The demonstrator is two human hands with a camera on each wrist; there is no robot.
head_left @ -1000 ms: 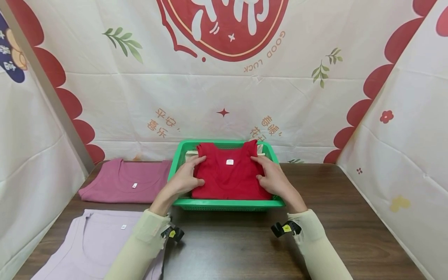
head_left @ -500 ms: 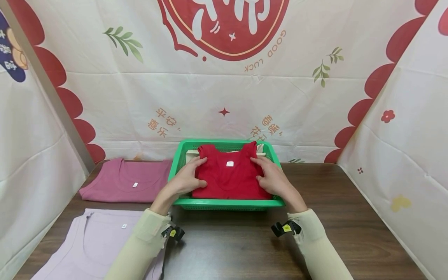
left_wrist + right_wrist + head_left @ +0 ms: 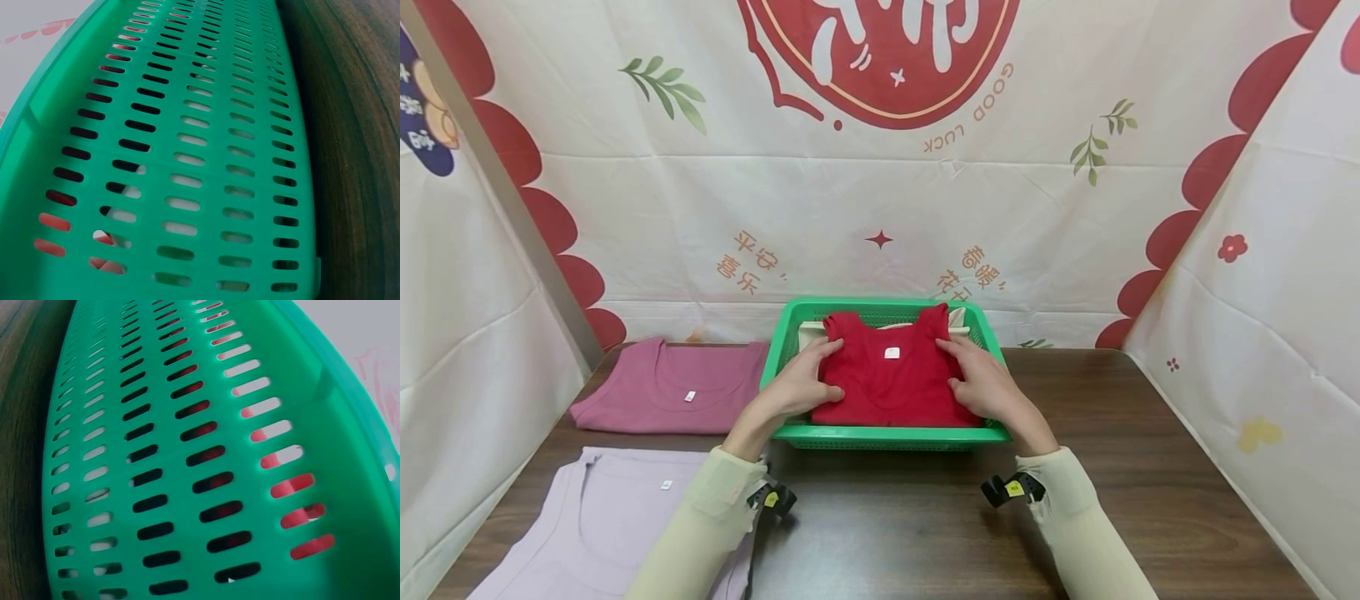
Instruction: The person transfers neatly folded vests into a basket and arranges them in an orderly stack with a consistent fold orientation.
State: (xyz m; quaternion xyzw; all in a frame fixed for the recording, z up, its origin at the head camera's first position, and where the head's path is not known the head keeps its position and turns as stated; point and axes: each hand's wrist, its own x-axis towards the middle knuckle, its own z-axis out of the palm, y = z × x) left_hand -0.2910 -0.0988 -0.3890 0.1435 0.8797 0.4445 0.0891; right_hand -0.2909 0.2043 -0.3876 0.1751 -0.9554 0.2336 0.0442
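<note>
A folded red tank top (image 3: 895,383) with a white neck label lies in a green plastic basket (image 3: 891,437). In the head view my left hand (image 3: 797,383) reaches over the basket's left side, its thumb and index finger spread apart and touching the red cloth. Opposite it, my right hand (image 3: 988,383) touches the top's right edge in a similar way. The remaining fingers of both hands are largely hidden. Cream fabric (image 3: 958,320) shows beneath the red top near the back. Both wrist views show the basket's slotted outer walls (image 3: 206,144), with neither hand clearly visible.
To the basket's left lies a folded mauve tank top (image 3: 700,379). A lilac one (image 3: 632,517) lies nearer, partly behind my left sleeve. The brown wooden table (image 3: 1120,467) extends right. A printed curtain (image 3: 880,200) hangs close behind the basket.
The red top's shoulders and label have settled slightly downward and toward me. Both hands stay in nearly the same place, and the basket has hardly moved.
</note>
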